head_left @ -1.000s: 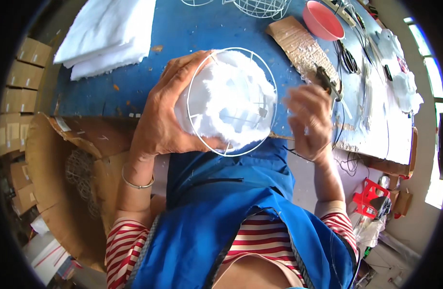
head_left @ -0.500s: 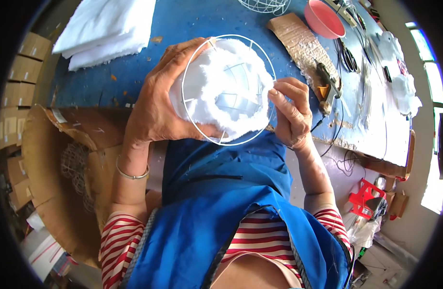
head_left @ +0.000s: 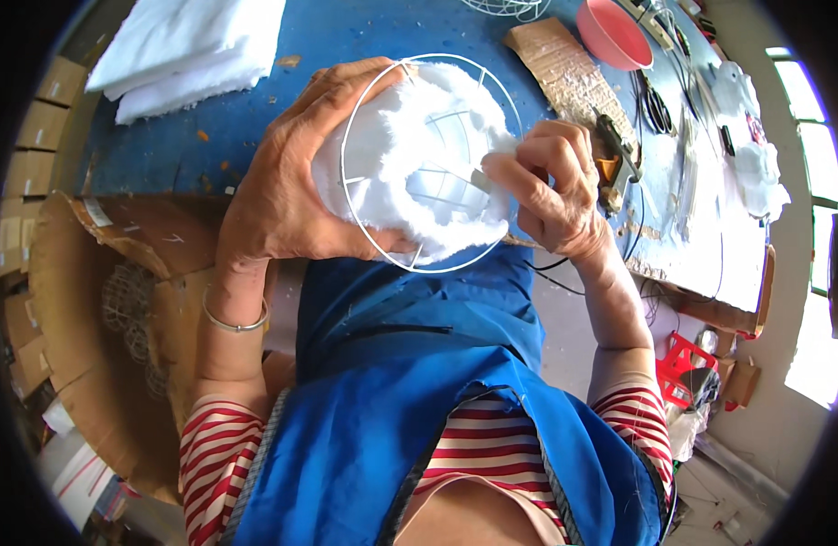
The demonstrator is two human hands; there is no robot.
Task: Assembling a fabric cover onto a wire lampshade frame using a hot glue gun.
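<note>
Overall, a blue work table [head_left: 255,118] is seen beneath the hands, with a blue apron [head_left: 410,364] worn below them. Folded white padding [head_left: 182,50] is stacked at the table's far left, a strip of cardboard [head_left: 555,64] lies at the far right, and a pink bowl [head_left: 612,35] is set beyond it. A white wire frame [head_left: 432,164], stuffed with white batting, is held above the table edge. It is gripped by the left hand [head_left: 282,191]: the fingers are curled over its far rim and the thumb is pressed under its near rim. The right hand [head_left: 551,196] is placed at the frame's right side, its fingertips [head_left: 501,168] pinched narrowly on a tuft of batting. A hot glue gun [head_left: 612,159] lies just beside that hand.
</note>
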